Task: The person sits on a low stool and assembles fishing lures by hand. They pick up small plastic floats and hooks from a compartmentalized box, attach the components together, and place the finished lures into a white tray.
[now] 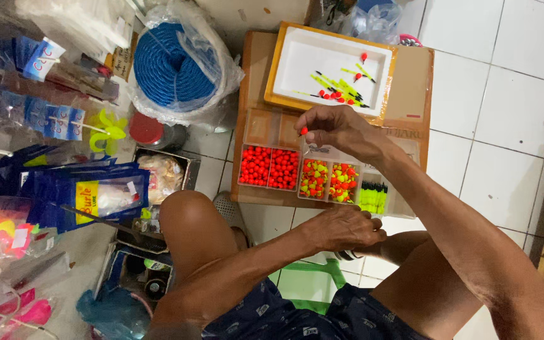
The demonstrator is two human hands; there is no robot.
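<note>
One small red bead (pixel 303 131) pinched at the fingertips of the right hand (pixel 338 129), raised just above the compartment box (pixel 310 173), near the centre of the view. Left hand (pixel 344 230) at 6 o'clock from the right, clenched over the knee; cannot tell whether anything thin sits inside the fist. Possibly a fine line running between both hands, too faint to confirm.

Below the bead, open compartments: red beads (pixel 269 167) toward 9 o'clock, yellow-and-red beads (pixel 328 181) in the middle, green sticks (pixel 373 196) toward 3 o'clock. At 12 o'clock from the box, a white tray with a yellow rim (pixel 284 63) holding a few finished floats (pixel 341 91). Both resting on a cardboard surface (pixel 410 82) on the white tiled floor (pixel 492 126). At 10 o'clock, a coil of blue rope (pixel 171 69) in a plastic bag.

Likely trouble: 
- Losing the bead from so light a pinch; bound to bounce off the cardboard and roll away over the tiles, or in among the blue packets (pixel 77 189) at 9 o'clock.
- Dropping it into the wrong compartment and mixing the colours.
- Knocking the lidless box with a wrist or knee, close as both are, and spilling the lot.
- Tugging with the clenched hand, if a line is indeed held, and jerking the bead loose.
</note>
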